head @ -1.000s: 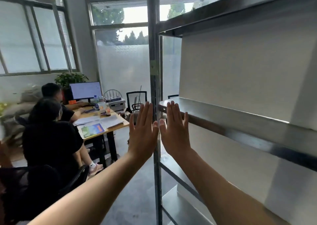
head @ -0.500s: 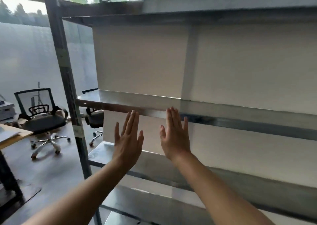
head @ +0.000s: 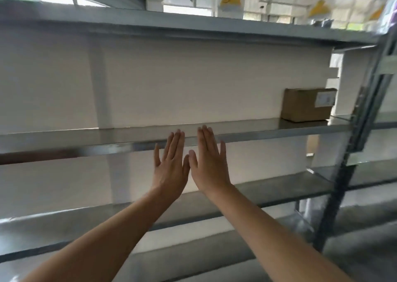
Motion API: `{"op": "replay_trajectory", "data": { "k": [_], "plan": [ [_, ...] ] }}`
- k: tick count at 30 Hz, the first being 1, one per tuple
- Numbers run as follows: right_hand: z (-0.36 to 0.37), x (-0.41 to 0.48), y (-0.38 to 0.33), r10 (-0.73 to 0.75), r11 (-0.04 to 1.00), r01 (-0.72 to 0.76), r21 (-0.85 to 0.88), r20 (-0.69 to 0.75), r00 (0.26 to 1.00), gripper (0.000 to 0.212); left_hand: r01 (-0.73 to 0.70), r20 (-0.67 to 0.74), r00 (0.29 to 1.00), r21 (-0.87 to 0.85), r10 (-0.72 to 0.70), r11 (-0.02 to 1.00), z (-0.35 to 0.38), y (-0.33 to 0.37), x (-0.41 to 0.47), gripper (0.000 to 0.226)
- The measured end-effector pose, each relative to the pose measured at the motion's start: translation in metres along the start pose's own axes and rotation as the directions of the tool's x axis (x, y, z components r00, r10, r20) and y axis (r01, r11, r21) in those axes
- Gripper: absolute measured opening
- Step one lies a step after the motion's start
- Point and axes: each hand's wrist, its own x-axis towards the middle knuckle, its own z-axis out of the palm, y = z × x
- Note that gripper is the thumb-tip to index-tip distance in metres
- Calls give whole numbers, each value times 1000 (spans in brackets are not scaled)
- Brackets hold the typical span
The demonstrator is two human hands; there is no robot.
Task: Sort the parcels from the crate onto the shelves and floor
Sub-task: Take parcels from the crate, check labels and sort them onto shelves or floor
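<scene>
Hands fill the middle of the view: the left hand (head: 170, 170) and the right hand (head: 209, 165) are raised flat with fingers straight and spread slightly, grasping nothing, thumbs nearly touching in front of the edge of the middle shelf (head: 268, 132). A brown cardboard parcel (head: 307, 105) with a white label sits upright on that shelf at about 2 o'clock from the hands, well apart from them, near the grey upright post (head: 352, 157).
</scene>
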Motion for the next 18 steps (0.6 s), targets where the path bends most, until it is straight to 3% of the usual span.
{"op": "replay_trajectory", "data": {
  "k": [8, 13, 18],
  "plan": [
    [-107, -83, 190, 279, 928, -295, -228, -99, 955, 61, -252, 120, 958, -70, 259, 965, 98, 229, -3, 67],
    [-158, -156, 290, 470, 785, -510, -351, -198, 860, 62, -338, 149, 907, -299, 393, 893, 153, 327, -26, 59],
    [-183, -209, 357, 637, 630, -656, -415, -207, 743, 64, -384, 195, 837, -454, 511, 804, 201, 381, -44, 59]
  ]
}}
